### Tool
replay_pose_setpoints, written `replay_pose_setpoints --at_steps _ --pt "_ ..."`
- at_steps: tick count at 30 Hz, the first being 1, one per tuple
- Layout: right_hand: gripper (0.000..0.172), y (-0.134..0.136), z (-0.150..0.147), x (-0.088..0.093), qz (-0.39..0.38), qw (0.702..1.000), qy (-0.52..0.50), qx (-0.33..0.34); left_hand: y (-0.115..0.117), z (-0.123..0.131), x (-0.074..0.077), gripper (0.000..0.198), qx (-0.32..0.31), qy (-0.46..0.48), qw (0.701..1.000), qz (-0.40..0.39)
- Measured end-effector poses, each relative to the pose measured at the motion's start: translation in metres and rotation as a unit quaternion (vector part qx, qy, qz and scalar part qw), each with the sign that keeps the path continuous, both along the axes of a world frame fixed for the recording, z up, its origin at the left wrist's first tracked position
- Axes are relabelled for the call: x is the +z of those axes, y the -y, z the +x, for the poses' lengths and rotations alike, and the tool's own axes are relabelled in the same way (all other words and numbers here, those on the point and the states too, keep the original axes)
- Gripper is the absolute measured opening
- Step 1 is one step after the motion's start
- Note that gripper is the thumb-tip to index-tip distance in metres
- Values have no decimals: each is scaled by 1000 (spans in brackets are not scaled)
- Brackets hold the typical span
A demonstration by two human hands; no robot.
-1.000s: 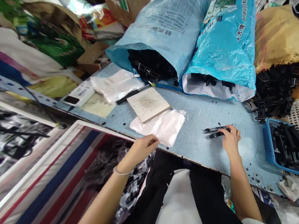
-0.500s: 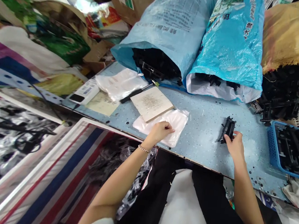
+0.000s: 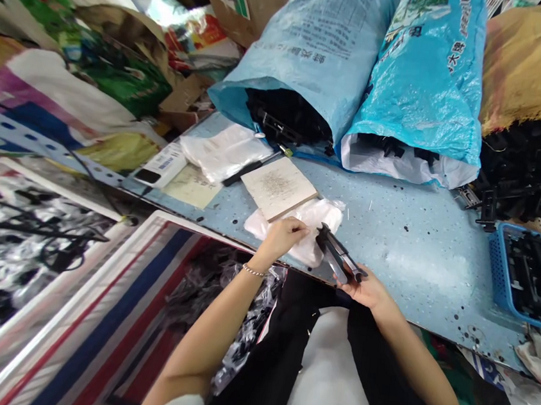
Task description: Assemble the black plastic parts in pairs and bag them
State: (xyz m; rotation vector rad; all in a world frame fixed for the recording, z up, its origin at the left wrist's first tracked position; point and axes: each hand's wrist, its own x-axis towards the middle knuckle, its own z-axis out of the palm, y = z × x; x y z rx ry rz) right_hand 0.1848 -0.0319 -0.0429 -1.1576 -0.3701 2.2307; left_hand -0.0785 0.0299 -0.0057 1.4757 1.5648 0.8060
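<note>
The left hand is held low at the near edge of the table, with its fingers curled narrowly and pressed onto a clear plastic bag. A beaded bracelet is worn on that wrist. The right hand is turned palm up just beside the bag, and a long black plastic part is held across its fingers. The part is tilted, with its far end angled toward the left hand, and a dull sheen is shown along its ridged length.

Both hands are placed over a blue speckled workbench. A square beige board is laid against the far side of the bag, and a second plastic bag is seen further left. Two blue woven sacks filled with black parts are propped along the far edge, and a blue basket of similar parts is set at the right.
</note>
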Motion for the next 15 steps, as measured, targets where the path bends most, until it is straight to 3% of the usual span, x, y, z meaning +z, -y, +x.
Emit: replay_pose_setpoints --at_steps 4,9,15 --pt "22 1 19 2 23 999 -23 -19 8 -8 -1 21 100 79 992 14" --pt "29 -4 12 23 -42 987 -146 44 7 9 -11 27 82 180 980 -33" --pt "30 -9 3 25 -131 964 -231 24 5 26 -18 37 81 83 993 -16"
